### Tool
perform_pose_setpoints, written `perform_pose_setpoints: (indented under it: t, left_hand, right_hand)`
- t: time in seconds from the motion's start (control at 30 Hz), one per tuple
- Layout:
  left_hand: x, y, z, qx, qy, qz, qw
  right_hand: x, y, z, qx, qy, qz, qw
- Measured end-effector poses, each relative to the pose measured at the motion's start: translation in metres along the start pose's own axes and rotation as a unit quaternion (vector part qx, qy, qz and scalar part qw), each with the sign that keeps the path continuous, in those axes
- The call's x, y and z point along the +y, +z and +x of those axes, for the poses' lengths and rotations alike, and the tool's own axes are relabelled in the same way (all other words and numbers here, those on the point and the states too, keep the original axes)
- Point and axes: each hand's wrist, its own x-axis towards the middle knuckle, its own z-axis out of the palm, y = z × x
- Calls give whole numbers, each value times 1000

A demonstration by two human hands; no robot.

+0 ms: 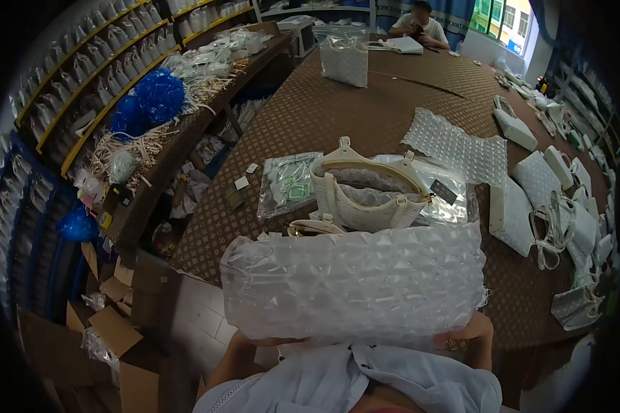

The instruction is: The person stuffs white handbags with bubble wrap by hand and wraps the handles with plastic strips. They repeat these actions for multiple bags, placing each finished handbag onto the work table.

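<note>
A thick, folded length of clear bubble wrap (355, 282) spans the space in front of my chest, at the table's near edge. My left hand (262, 341) grips its lower left part, fingers mostly hidden by the plastic. At the lower right, my right hand (470, 329) holds the same wrap, its fingers partly covered. Just beyond stands a white handbag (368, 196), its top open and some clear wrap inside. A smaller white piece with gold-coloured trim (317, 226) shows in front of the bag, partly hidden by the wrap.
Clear plastic packets (289, 186) lie left of the handbag. Another bubble wrap sheet (458, 144) is behind it; several white bags (510, 213) line the right side. A person (420, 27) sits at the far end. Cardboard boxes (117, 330) stand on the floor at left.
</note>
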Motion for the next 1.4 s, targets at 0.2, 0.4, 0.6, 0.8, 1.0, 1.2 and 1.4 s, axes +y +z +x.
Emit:
perform_pose_setpoints:
  t: [0.2, 0.4, 0.6, 0.8, 1.0, 1.2, 1.4]
  left_hand:
    - [-9, -42, -5, 27, 58, 142, 988]
    - [4, -83, 99, 45, 116, 258, 958]
    - [95, -26, 206, -34, -240, 95, 966]
    - [30, -23, 240, -109, -71, 125, 984]
    - [-28, -6, 234, -36, 401, 185, 897]
    - [-16, -7, 222, -207, 208, 12, 956]
    - [-32, 4, 234, -191, 341, 111, 914]
  right_hand:
    - [23, -17, 19, 24, -132, 6, 991]
    - [2, 0, 71, 178, -192, -21, 965]
    - [-11, 42, 115, 285, -153, 274, 906]
    - [15, 57, 116, 417, -189, 84, 885]
    - [13, 67, 102, 502, -140, 65, 851]
    - [-2, 77, 78, 456, -45, 24, 889]
    - [20, 48, 42, 365, -72, 49, 927]
